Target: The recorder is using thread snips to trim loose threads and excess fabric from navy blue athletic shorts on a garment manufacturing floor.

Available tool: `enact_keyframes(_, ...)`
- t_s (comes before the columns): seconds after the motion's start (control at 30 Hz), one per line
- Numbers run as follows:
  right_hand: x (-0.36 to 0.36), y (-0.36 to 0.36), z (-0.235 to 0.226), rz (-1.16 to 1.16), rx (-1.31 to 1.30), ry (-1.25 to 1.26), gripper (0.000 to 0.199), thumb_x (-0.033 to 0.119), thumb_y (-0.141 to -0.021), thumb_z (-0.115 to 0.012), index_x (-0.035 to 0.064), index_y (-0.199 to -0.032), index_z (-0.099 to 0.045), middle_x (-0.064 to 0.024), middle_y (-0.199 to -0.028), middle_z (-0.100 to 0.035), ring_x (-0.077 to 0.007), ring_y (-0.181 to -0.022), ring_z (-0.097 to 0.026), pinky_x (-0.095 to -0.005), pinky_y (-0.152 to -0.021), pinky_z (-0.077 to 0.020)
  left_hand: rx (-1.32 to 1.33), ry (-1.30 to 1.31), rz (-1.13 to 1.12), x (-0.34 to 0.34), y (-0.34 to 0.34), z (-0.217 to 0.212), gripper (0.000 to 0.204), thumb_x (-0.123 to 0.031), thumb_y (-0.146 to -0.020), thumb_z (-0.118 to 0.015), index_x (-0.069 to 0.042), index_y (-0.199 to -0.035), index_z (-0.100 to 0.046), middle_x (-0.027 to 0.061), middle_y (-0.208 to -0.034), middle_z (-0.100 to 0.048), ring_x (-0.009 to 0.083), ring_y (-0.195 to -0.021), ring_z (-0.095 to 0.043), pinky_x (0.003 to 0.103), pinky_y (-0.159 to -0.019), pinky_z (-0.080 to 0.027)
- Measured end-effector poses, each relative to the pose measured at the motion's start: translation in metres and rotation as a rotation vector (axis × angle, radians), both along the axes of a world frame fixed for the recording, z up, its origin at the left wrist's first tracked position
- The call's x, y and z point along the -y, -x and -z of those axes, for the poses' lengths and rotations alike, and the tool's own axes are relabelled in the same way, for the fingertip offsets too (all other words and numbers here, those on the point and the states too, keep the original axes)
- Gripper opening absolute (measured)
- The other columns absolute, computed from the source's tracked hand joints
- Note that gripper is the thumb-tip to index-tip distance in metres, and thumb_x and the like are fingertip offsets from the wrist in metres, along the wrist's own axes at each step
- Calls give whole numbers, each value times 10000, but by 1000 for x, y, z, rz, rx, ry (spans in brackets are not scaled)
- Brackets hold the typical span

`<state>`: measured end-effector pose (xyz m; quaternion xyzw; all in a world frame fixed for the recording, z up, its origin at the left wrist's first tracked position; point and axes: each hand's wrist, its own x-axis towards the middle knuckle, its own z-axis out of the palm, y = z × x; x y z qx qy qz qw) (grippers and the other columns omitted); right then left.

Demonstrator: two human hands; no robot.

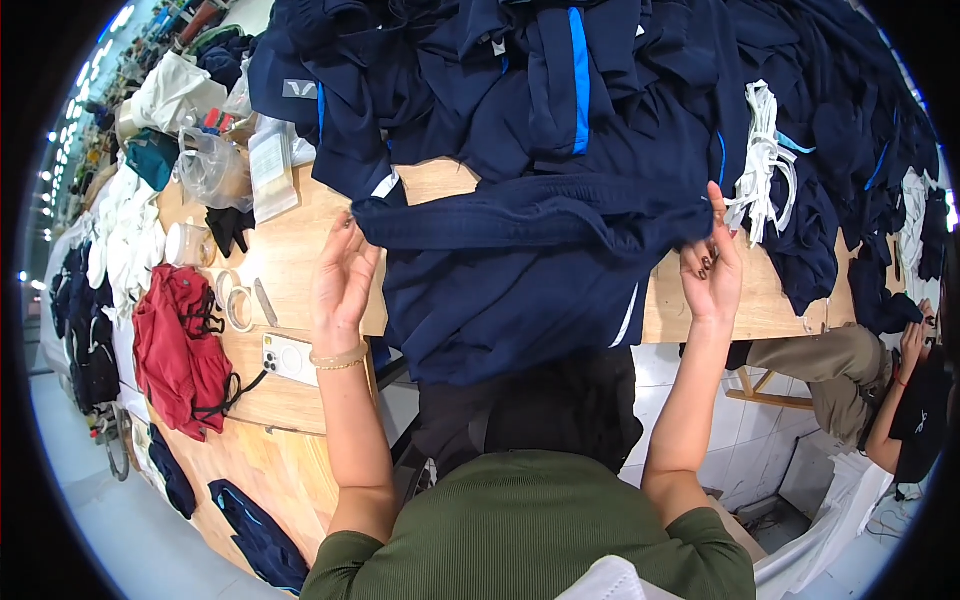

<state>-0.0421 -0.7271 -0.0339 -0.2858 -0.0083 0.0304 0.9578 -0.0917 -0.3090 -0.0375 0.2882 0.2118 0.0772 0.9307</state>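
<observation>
A dark navy garment (pixel 520 270) lies spread over the near edge of the wooden table (pixel 290 260), part of it hanging down toward me. My left hand (pixel 342 280), with a gold bracelet on the wrist, pinches the left end of the garment's waistband. My right hand (pixel 712 265) pinches its right end, fingers closed on the fabric. Behind it a big heap of navy garments with blue stripes (pixel 560 90) covers the far table. A bunch of white drawstring cords (pixel 765 160) lies just beyond my right hand.
Left of my hand lie a white phone (pixel 290 357), tape rolls (pixel 235 300), a red garment (pixel 180 350), black gloves (pixel 228 226) and clear plastic bags (pixel 215 165). Another person (pixel 890 390) sits low at the right by the table end. White tiled floor shows below.
</observation>
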Motion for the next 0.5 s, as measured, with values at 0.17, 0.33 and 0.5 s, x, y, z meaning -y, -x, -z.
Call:
enact_keyframes(0.17,-10,2,-27,232,17,1119,371,-81,-773,-610,54,-1115,-558,11,-833,-473,-27,-614,-385,-160,-547,-330,-5,-946,251,12,-3,-22,514,165,-764,-553,-77,-1218,-539,56,-1195,-446,101,-738,-551,219,-727,-478)
enact_keyframes(0.33,7,-1,-22,651,200,1680,358,-93,-704,-566,58,-1028,-558,-31,-776,-495,-92,-633,-440,-220,-586,-390,-72,-1781,-93,-2,-4,-19,555,173,-622,-528,-98,-1097,-617,63,-1096,-438,102,-620,-404,231,-577,-392)
enact_keyframes(0.5,44,16,29,1127,279,1920,346,-103,-660,-562,32,-978,-578,-79,-760,-570,-182,-587,-545,-288,-574,-460,16,-2154,-641,-16,14,4,505,183,-636,-519,-60,-1076,-563,94,-1116,-482,224,-805,-524,275,-649,-453)
